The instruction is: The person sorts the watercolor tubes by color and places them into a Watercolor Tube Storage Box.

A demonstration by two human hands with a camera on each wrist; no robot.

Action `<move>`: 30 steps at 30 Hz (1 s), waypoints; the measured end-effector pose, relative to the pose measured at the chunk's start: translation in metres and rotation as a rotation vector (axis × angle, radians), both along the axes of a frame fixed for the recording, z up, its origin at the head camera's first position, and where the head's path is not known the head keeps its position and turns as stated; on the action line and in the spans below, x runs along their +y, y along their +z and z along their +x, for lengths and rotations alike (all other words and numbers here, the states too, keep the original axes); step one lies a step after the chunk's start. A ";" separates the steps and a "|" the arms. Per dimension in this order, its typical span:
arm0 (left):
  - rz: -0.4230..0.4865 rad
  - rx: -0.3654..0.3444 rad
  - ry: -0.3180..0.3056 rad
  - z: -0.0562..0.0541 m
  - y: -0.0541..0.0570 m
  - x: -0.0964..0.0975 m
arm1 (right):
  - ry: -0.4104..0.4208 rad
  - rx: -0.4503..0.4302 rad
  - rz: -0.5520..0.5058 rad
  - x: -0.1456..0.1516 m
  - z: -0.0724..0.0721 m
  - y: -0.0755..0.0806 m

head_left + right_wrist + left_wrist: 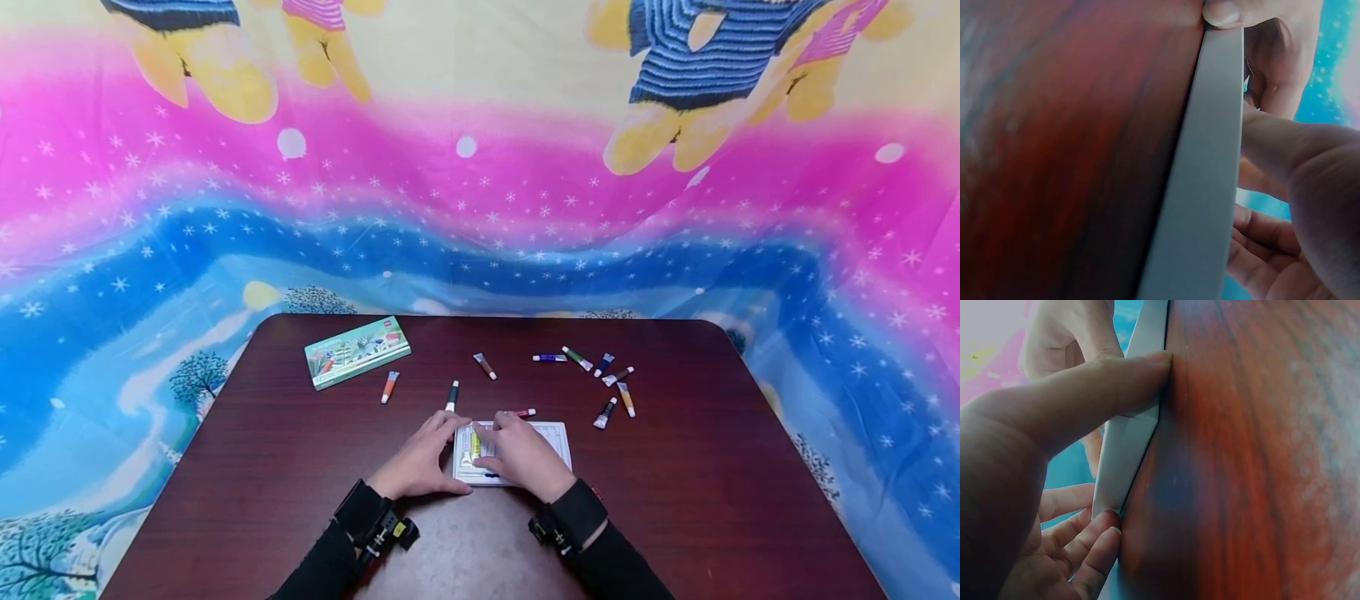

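A white plastic tray [557, 442] with molded slots lies on the table near its front edge. My left hand [422, 460] holds the tray's left end, thumb along the near edge and fingers toward the far side. In the left wrist view the thumb [1129, 381] presses against the white side wall. Over the tray, my right hand [528, 457] pinches a yellow-green paint tube [476, 444] lengthwise, fingertips at its far end and thumb at its near end. A white-ended tube [466, 458] lies just left of it. Something dark blue [492, 475] shows under the right hand.
Beyond the tray lie a dark green tube [452, 395], a red tube [527, 412], an orange tube [390, 387] and a brown tube [484, 366]. Several more tubes lie at right, among them a black one [604, 413]. A green illustrated box [357, 352] sits back left.
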State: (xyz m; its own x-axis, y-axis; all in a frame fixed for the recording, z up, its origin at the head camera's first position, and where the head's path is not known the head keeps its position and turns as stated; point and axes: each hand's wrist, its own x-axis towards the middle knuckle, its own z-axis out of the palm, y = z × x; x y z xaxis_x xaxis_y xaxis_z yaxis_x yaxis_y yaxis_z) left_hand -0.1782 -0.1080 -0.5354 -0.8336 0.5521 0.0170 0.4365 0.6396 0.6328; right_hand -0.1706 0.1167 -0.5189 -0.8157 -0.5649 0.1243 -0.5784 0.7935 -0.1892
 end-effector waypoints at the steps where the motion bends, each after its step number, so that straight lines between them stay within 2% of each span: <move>1: 0.001 0.001 -0.001 0.000 0.000 0.000 | 0.006 0.010 0.013 0.000 0.000 0.000; 6: -0.003 0.002 -0.004 -0.001 -0.001 0.000 | 0.011 0.020 0.022 0.001 0.000 -0.001; 20: 0.010 -0.004 -0.010 -0.001 -0.002 -0.002 | 0.029 -0.065 -0.100 0.008 -0.002 -0.002; 25: 0.009 0.001 -0.010 -0.002 -0.002 -0.002 | 0.035 -0.055 -0.134 0.022 -0.002 0.000; 30: 0.004 -0.004 -0.005 -0.001 -0.002 -0.001 | 0.009 -0.138 -0.126 0.044 -0.002 -0.001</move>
State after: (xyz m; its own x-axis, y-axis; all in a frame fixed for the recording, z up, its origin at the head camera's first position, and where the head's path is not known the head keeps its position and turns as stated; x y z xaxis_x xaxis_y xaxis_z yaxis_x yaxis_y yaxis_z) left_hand -0.1796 -0.1086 -0.5377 -0.8312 0.5558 0.0159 0.4370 0.6352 0.6368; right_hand -0.1727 0.1609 -0.5203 -0.8248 -0.5595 0.0816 -0.5471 0.7533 -0.3651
